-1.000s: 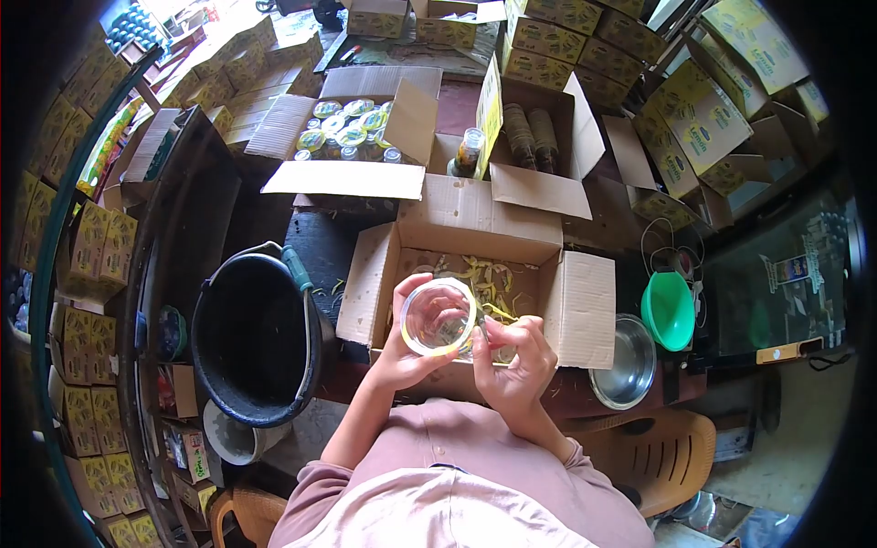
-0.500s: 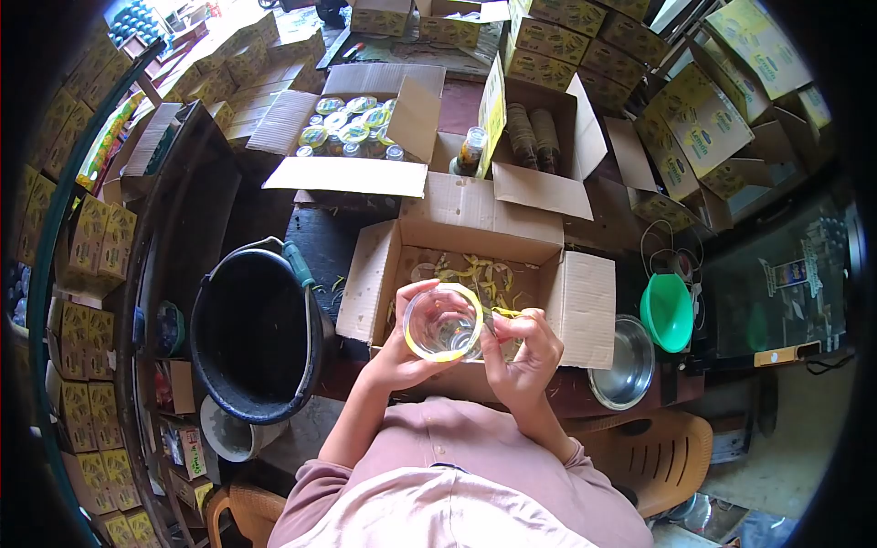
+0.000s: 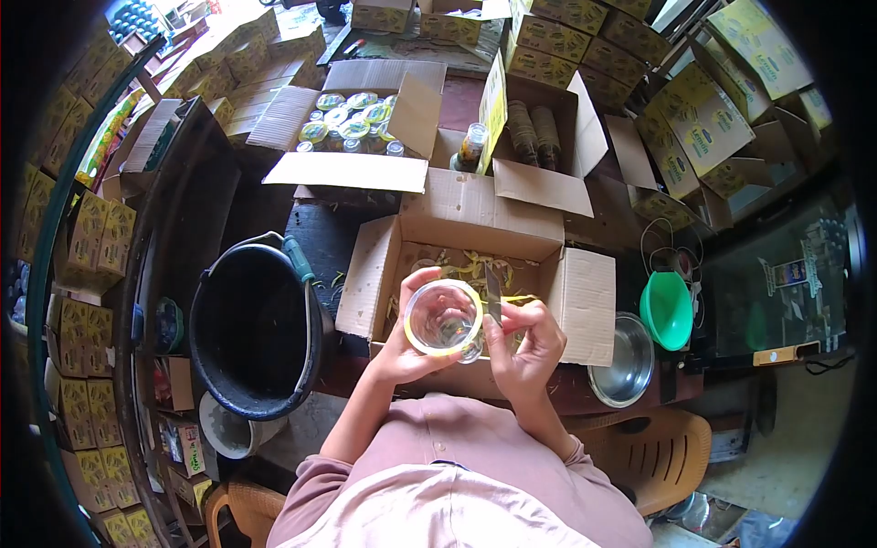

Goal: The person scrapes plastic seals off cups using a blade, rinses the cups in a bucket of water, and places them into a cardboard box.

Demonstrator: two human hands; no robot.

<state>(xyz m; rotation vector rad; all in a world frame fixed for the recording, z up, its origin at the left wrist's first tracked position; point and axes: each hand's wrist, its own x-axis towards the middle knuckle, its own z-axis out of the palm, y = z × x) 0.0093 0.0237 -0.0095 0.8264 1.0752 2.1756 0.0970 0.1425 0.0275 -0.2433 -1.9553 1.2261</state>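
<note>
My left hand is wrapped round a clear cup, its open mouth facing me. A yellow band shows along parts of the cup's rim. Just right of the rim, my right hand pinches a short, flat, dark metal blade that points up and away from me. A thin yellow strip sticks out by the fingers of that hand. Below both hands stands an open cardboard box with several curly yellow strips in its bottom.
A black bucket stands at left, a metal bowl and green basin at right. Behind are a carton of lidded jars and another with brown stacked pieces. Yellow cartons are piled around.
The blade has come away from the cup's rim and now points upward. Less bright yellow shows along the rim's upper right. My left hand keeps its hold on the cup.
</note>
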